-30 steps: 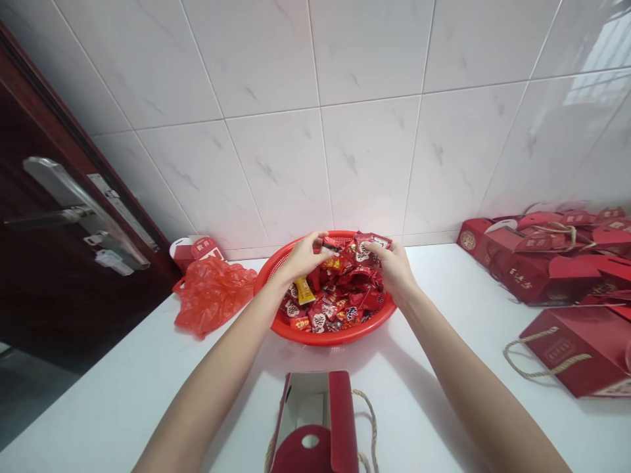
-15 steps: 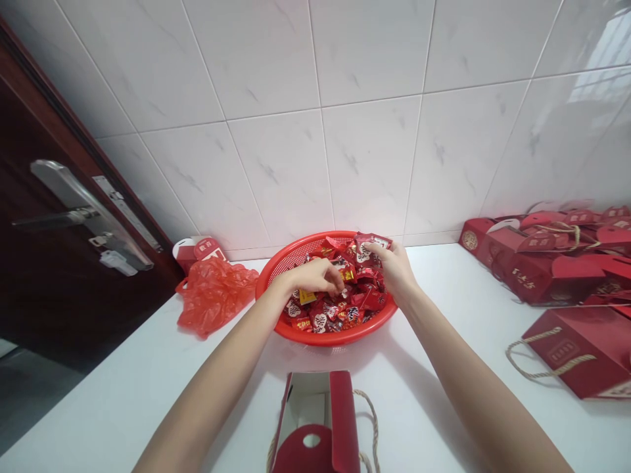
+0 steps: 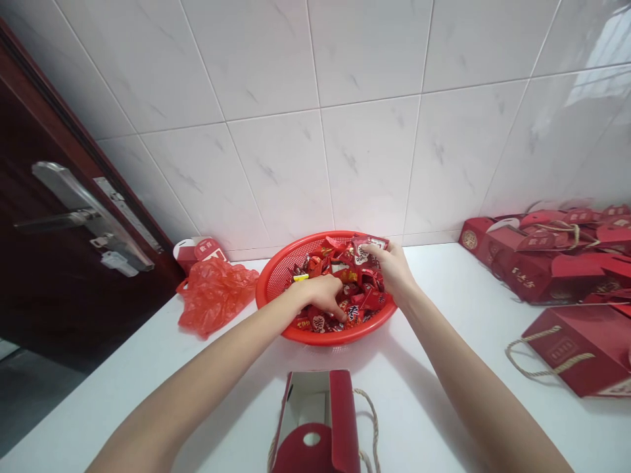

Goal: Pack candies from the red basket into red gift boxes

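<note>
A red plastic basket [image 3: 273, 289] holds a heap of small wrapped candies [image 3: 355, 314], mostly red, some with white heart-shaped labels. My left hand [image 3: 323, 293] reaches down into the heap, thumb apart from the fingers; the fingertips are partly hidden among the candies. Over the basket's right rim, my right hand [image 3: 394, 266] pinches a dark red candy packet [image 3: 362, 253] with white print. Nearest to me stands an open red gift box [image 3: 345, 420] with a pale inside, a round-holed flap and rope handles.
On the white table [image 3: 236, 401], a crumpled red plastic bag [image 3: 214, 295] lies left of the basket beside a small red box [image 3: 186, 255]. Several red gift boxes [image 3: 532, 269] are piled at right, with another rope-handled box [image 3: 582, 351] closer. A dark door [image 3: 44, 276] stands at left.
My left hand has moved right and slightly towards me within the candy heap, shifting some candies. My right hand stays at the rim with its packet, which has tilted slightly.
</note>
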Demonstrator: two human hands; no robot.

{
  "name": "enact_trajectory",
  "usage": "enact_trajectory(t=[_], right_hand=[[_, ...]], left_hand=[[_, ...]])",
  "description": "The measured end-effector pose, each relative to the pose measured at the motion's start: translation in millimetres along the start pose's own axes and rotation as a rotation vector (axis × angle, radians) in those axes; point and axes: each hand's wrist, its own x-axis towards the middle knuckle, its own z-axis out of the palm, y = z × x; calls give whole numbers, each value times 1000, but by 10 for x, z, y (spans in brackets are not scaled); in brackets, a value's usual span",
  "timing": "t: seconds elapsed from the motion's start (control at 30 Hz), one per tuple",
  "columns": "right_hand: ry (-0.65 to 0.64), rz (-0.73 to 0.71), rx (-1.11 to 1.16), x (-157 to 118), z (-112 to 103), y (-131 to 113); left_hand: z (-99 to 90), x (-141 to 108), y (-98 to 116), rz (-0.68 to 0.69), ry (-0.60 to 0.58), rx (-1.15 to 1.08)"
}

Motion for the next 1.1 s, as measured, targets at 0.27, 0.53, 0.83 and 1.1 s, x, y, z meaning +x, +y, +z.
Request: enact_trajectory(t=[0.27,0.53,0.83,1.1], right_hand=[[-12,2,-13,13,-5,3],[-33,-16,-19,1,-7,5],[-27,-6,-11,27,-3,21],[-30,-10,-23,7,15,-4]], left_hand=[[60,127,38,70,-18,70],[3,120,-14,89,-54,-79],[36,141,4,110,-172,-228],[126,180,32,152,-128,-170]])
